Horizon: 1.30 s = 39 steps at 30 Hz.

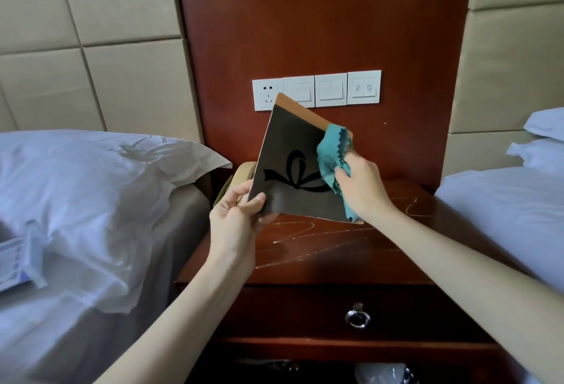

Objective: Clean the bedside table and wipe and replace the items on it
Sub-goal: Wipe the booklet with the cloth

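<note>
A flat grey-brown box [290, 145] with a black bow printed on it and orange edges is held tilted above the dark red bedside table [329, 249]. My left hand [238, 216] grips its lower left corner, thumb on the front face. My right hand [360, 185] holds a bunched teal cloth [331, 155] against the box's right side. Behind the box, a beige object [241, 173] sits at the table's back left, mostly hidden. Thin scratch-like marks show on the tabletop.
A bed with a white pillow [100, 188] lies to the left, another bed [506, 206] to the right. White wall switches and a socket [317, 90] sit on the wood panel. The table has a drawer with a ring pull [357, 318]. A plastic packet [18, 258] lies on the left bed.
</note>
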Tool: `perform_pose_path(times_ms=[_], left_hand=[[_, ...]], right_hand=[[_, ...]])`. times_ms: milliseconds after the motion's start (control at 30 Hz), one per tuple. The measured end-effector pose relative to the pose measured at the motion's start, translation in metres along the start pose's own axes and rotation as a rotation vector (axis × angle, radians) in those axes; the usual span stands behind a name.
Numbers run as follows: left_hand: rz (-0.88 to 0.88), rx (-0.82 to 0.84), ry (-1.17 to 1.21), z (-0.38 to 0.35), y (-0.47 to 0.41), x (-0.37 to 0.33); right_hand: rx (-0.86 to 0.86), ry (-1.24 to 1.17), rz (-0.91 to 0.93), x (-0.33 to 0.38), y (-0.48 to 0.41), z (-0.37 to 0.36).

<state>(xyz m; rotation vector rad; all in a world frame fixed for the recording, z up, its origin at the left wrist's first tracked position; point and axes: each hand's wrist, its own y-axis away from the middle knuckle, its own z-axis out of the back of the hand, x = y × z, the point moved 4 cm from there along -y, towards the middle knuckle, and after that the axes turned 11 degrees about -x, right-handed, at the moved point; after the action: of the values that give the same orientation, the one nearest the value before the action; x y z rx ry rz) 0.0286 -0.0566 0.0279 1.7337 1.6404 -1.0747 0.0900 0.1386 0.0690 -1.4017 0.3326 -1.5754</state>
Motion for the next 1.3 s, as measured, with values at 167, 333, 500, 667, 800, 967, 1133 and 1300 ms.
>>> perform_pose_path(times_ms=[167,333,500,667,800,967,1133,1300], left_hand=[[0.028,-0.049,0.064,-0.009,-0.002,0.008],[0.072,-0.072,0.100,-0.011,-0.002,0.019],[0.096,-0.047,0.130,-0.004,-0.003,0.022],[0.141,-0.096,0.119,-0.007,-0.002,0.027],[0.178,-0.119,0.116,-0.007,0.001,0.037],[0.202,-0.087,0.032,-0.006,0.008,0.040],[0.096,-0.039,-0.095,-0.007,0.013,0.032],[-0.272,0.050,-0.355,-0.030,0.012,0.025]], right_hand=[[0.189,-0.122,0.081,0.026,0.036,-0.021],[0.299,-0.211,0.256,0.044,0.055,-0.032],[0.375,-0.186,0.321,0.031,0.053,-0.024],[0.340,-0.201,0.289,0.006,0.045,-0.011],[0.322,-0.223,0.218,-0.008,0.044,-0.006],[0.173,-0.191,0.054,-0.027,0.036,0.001],[-0.297,-0.077,-0.279,-0.048,0.022,0.024],[-0.187,-0.427,-0.605,-0.024,0.028,-0.004]])
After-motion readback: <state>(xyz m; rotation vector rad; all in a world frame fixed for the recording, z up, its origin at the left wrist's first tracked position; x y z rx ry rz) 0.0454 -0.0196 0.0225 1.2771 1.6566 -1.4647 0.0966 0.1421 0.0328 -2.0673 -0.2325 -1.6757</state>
